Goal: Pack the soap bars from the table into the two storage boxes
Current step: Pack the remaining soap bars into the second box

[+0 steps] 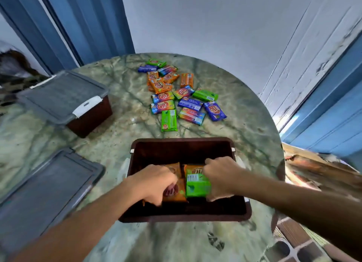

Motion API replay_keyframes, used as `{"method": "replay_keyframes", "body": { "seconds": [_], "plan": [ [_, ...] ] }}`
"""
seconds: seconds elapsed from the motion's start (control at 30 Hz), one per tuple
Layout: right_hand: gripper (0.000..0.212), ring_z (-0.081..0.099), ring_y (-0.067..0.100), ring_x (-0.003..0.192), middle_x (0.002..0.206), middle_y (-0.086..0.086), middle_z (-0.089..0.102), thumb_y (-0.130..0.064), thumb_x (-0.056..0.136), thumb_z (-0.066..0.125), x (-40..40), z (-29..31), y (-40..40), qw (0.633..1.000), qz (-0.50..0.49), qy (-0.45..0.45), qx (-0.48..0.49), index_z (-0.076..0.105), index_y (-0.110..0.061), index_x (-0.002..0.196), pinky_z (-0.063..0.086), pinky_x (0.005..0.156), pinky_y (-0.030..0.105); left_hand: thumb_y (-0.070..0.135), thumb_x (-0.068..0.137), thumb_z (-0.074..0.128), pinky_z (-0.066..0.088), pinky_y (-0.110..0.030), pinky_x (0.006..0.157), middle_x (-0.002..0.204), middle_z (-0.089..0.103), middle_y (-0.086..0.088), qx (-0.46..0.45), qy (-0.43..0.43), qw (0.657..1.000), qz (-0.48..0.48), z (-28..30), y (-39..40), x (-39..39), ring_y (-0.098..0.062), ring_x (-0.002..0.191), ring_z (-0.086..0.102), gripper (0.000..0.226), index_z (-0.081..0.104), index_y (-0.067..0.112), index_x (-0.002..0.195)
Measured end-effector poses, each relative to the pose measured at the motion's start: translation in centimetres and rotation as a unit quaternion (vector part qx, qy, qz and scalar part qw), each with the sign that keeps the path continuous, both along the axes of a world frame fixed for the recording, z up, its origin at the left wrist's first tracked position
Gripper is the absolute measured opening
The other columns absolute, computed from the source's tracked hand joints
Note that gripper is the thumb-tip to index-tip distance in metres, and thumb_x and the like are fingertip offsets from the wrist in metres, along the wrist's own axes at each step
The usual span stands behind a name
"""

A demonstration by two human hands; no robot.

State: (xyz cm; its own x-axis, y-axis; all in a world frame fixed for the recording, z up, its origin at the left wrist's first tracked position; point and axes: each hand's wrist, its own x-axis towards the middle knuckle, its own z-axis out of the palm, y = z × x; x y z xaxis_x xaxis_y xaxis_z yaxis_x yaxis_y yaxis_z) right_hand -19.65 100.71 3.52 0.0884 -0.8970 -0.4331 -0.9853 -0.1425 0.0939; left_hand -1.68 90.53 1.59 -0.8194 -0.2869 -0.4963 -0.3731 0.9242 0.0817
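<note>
Soap bars in orange, green, blue and rainbow wrappers lie scattered toward the far edge of your round marble table, well beyond the open brown storage box that sits near your edge. Both your hands are down inside this box. Your right hand curls around a green soap bar, gripping it from its right side, with its long axis running away from you. Your left hand has its fingers curled over an orange soap bar that touches the green one on its left; whether it is pinching or only pressing is hard to tell. More orange bars lie beneath, toward the middle of the box. The far half of the box floor shows bare, so the next bars likely go there. The loose pile lies straight ahead, about equally near either hand. A second storage box, lid closed, stands at the left edge, and a loose grey lid lies at the near-left edge.
</note>
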Motion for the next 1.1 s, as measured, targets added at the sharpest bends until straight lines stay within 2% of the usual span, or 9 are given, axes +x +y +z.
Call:
{"method": "replay_keyframes", "body": {
  "seconds": [0.1,0.3,0.43,0.5,0.6,0.67,0.7,0.9,1.1],
  "plan": [
    [0.056,0.064,0.033,0.1,0.112,0.012,0.064,-0.052,0.074,0.071,1.2,-2.1,0.4,0.999,0.003,0.011,0.031,0.06,-0.009,0.108,0.052,0.079,0.039,0.004,0.081,0.055,0.044,-0.035,0.078,0.111,0.061,-0.008,-0.004,0.017,1.0,-0.019,-3.6,0.0,0.4,-0.028,0.105,0.057,0.023,0.058,0.015,0.1],
    [0.052,0.06,0.032,0.107,0.116,0.013,0.063,-0.052,0.082,0.064,1.4,-3.1,0.5,0.996,-0.051,-0.035,0.063,0.059,-0.009,0.111,0.048,0.082,0.038,0.018,0.081,0.058,0.049,-0.036,0.085,0.113,0.062,-0.001,0.016,0.128,0.991,0.03,-3.8,-0.3,1.4,-0.021,0.106,0.058,0.029,0.061,0.021,0.11],
    [0.032,0.055,0.026,0.109,0.111,0.005,0.06,-0.043,0.09,0.053,-1.2,-0.4,0.2,0.955,-0.19,-0.154,-0.166,0.061,-0.018,0.108,0.044,0.081,0.034,0.034,0.08,0.053,0.048,-0.038,0.079,0.093,0.062,-0.001,-0.11,0.396,0.903,0.129,-1.3,-3.2,3.7,-0.024,0.091,0.057,0.028,0.064,0.014,0.097],
    [0.031,0.049,0.03,0.114,0.117,0.008,0.056,-0.035,0.091,0.053,-3.2,0.1,0.3,0.907,-0.26,-0.136,-0.303,0.058,-0.017,0.116,0.042,0.087,0.037,0.036,0.084,0.052,0.046,-0.039,0.081,0.096,0.061,-0.005,-0.158,0.426,0.848,0.274,-1.4,-5.0,5.2,-0.028,0.093,0.056,0.031,0.062,0.013,0.102],
    [0.048,0.046,0.04,0.122,0.129,0.018,0.049,-0.047,0.094,0.045,-6.3,-2.1,0.1,0.835,-0.447,-0.216,-0.238,0.043,-0.016,0.131,0.04,0.097,0.046,0.043,0.096,0.045,0.043,-0.038,0.084,0.099,0.061,-0.008,0.042,0.321,0.778,0.539,-1.6,-5.9,5.5,-0.03,0.099,0.057,0.033,0.057,0.014,0.108],
    [0.048,0.053,0.039,0.116,0.119,0.019,0.057,-0.055,0.094,0.039,-6.9,-4.3,-0.6,0.762,-0.529,-0.325,-0.184,0.048,-0.013,0.117,0.042,0.092,0.043,0.041,0.099,0.04,0.048,-0.037,0.079,0.092,0.066,-0.008,0.244,0.334,0.676,0.61,-2.6,-5.8,4.8,-0.028,0.09,0.062,0.038,0.063,0.011,0.096],
    [0.047,0.056,0.038,0.112,0.11,0.018,0.061,-0.055,0.095,0.038,-6.9,-5.0,-0.9,0.745,-0.536,-0.349,-0.188,0.052,-0.011,0.107,0.042,0.087,0.04,0.042,0.099,0.04,0.05,-0.038,0.079,0.09,0.068,-0.01,0.268,0.352,0.649,0.619,-3.0,-5.9,4.4,-0.028,0.087,0.064,0.041,0.064,0.01,0.092],
    [0.039,0.059,0.034,0.096,0.091,0.013,0.061,-0.041,0.098,0.042,-8.3,-5.4,-4.0,0.757,-0.498,-0.354,-0.231,0.057,-0.007,0.087,0.037,0.071,0.033,0.045,0.094,0.049,0.051,-0.045,0.082,0.094,0.07,-0.017,0.275,0.382,0.607,0.641,-4.1,-8.2,2.8,-0.037,0.091,0.066,0.045,0.064,0.003,0.094],
    [0.044,0.061,0.037,0.101,0.104,0.022,0.066,-0.038,0.1,0.04,-13.8,-4.8,-9.2,0.791,-0.464,-0.336,-0.217,0.065,-0.002,0.098,0.039,0.073,0.033,0.041,0.089,0.054,0.05,-0.046,0.094,0.102,0.07,-0.011,0.319,0.379,0.576,0.65,-3.5,-11.3,-1.6,-0.028,0.096,0.066,0.031,0.066,0.013,0.097]
  ]
}}
